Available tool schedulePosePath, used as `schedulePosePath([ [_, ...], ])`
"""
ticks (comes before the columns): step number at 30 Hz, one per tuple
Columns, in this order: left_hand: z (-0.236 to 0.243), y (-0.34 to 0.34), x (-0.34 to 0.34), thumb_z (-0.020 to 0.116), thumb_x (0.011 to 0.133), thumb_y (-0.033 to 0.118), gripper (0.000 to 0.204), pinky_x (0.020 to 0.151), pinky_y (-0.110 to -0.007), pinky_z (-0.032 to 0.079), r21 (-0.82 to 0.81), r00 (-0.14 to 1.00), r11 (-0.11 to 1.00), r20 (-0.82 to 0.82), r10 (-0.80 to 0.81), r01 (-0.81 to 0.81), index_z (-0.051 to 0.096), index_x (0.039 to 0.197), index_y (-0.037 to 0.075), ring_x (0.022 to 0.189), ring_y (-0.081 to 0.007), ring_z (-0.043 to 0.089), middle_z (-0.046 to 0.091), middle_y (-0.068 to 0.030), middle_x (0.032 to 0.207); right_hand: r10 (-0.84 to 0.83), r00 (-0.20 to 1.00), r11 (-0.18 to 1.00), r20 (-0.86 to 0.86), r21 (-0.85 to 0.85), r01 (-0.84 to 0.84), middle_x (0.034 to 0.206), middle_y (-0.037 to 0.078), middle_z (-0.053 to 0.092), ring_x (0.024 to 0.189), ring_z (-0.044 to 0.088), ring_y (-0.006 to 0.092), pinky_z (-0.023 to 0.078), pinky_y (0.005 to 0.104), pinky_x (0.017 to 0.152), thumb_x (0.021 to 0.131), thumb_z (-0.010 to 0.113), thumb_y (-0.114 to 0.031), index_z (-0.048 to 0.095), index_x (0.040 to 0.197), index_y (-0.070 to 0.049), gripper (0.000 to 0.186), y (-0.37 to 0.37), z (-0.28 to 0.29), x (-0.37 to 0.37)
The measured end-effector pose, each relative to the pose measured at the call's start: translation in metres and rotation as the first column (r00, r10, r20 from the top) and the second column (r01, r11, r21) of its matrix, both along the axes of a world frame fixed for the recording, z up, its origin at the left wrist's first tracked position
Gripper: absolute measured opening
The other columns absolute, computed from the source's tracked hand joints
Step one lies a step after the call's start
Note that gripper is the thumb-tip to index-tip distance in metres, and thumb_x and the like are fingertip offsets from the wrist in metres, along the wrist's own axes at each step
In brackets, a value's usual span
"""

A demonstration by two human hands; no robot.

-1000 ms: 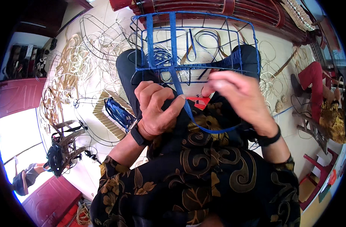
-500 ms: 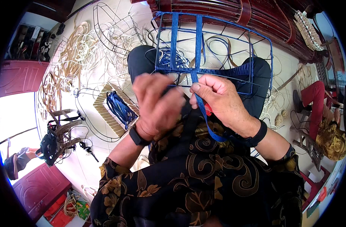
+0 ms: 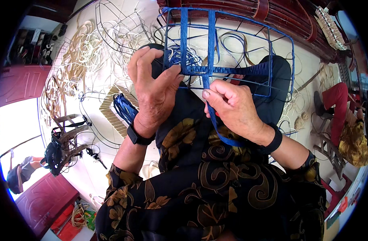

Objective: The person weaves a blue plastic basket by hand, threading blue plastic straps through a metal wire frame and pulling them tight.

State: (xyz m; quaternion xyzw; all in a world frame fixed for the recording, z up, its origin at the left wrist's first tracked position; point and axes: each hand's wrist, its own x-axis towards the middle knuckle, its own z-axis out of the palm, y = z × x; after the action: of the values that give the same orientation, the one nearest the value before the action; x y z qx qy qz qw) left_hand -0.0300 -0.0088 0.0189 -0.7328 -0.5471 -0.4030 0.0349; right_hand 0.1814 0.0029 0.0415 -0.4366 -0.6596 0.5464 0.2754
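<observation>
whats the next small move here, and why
Probably close the left hand on the rectangular blue-and-black wire frame to steady it: that hand is spread by the frame's left side, while the right hand pinches the flat blue strip.

Blue strap (image 3: pixel 215 123), far end hidden

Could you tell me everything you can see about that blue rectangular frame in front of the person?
The blue frame is an open, box-like cage of thin, wire-looking rods, some blue-wrapped, others dark. Two flat blue bands cross it side by side, and a dark blue, woven-looking strip runs along its nearer part. Its right end overlaps the right knee. A blue strap runs from its near edge into the right hand's grip. The left hand is at its left corner; contact there is unclear.
</observation>
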Motion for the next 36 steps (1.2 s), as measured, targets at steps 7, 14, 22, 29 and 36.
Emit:
schedulePosePath([
  [7,0.002,-0.005,0.007,0.080,0.072,0.006,0.027,0.102,-0.048,0.037,-0.025,0.998,0.998,0.029,0.061,-0.061,0.071,0.098,0.006,0.120,-0.0386,0.049,0.057,-0.0139,0.119,0.015,1.000,1.000,0.013,-0.008,-0.015,0.064,0.006,0.066,0.061,0.067,0.0107,0.046,0.0271,0.053,0.098,0.063,-0.011,0.057,0.077,0.000,0.025,-0.001,0.001,0.002],
  [14,0.012,-0.013,0.032,0.078,0.073,0.006,0.026,0.099,-0.047,0.042,0.139,0.998,0.990,-0.055,0.005,0.003,0.071,0.098,0.005,0.116,-0.0372,0.056,0.065,-0.0129,0.113,0.010,0.991,0.994,0.131,0.105,-0.024,0.061,0.010,0.061,0.061,0.069,0.0126,0.047,0.0282,0.053,0.097,0.065,-0.008,0.056,0.075,0.002,0.026,-0.006,-0.004,0.013],
  [22,0.017,0.002,0.036,0.075,0.077,0.002,0.016,0.101,-0.047,0.040,0.023,0.986,0.992,-0.115,-0.118,0.121,0.072,0.092,0.003,0.111,-0.0303,0.062,0.072,-0.0084,0.101,0.021,0.981,0.952,0.192,0.297,-0.079,0.063,0.015,0.060,0.058,0.067,0.0272,0.047,0.0335,0.053,0.089,0.067,-0.004,0.058,0.076,0.001,0.017,0.000,-0.003,0.023],
  [29,0.028,0.013,0.033,0.075,0.075,0.002,0.022,0.102,-0.048,0.036,-0.032,0.964,0.977,-0.161,-0.214,0.211,0.071,0.096,0.007,0.097,-0.0234,0.065,0.068,-0.0050,0.090,-0.040,0.962,0.951,0.270,0.307,-0.047,0.066,0.019,0.063,0.064,0.065,0.0403,0.049,0.0492,0.057,0.090,0.062,-0.016,0.063,0.079,-0.006,0.014,-0.002,-0.009,0.030],
  [36,0.055,0.034,0.024,0.075,0.077,0.002,0.028,0.094,-0.043,0.040,-0.276,0.843,0.898,-0.333,-0.423,0.341,0.072,0.103,0.009,0.082,-0.0218,0.064,0.068,-0.0028,0.083,-0.146,0.829,0.854,0.540,0.492,-0.170,0.061,0.016,0.064,0.058,0.068,0.0351,0.054,0.0456,0.054,0.086,0.065,-0.018,0.066,0.080,-0.006,0.014,0.002,0.006,0.027],
])
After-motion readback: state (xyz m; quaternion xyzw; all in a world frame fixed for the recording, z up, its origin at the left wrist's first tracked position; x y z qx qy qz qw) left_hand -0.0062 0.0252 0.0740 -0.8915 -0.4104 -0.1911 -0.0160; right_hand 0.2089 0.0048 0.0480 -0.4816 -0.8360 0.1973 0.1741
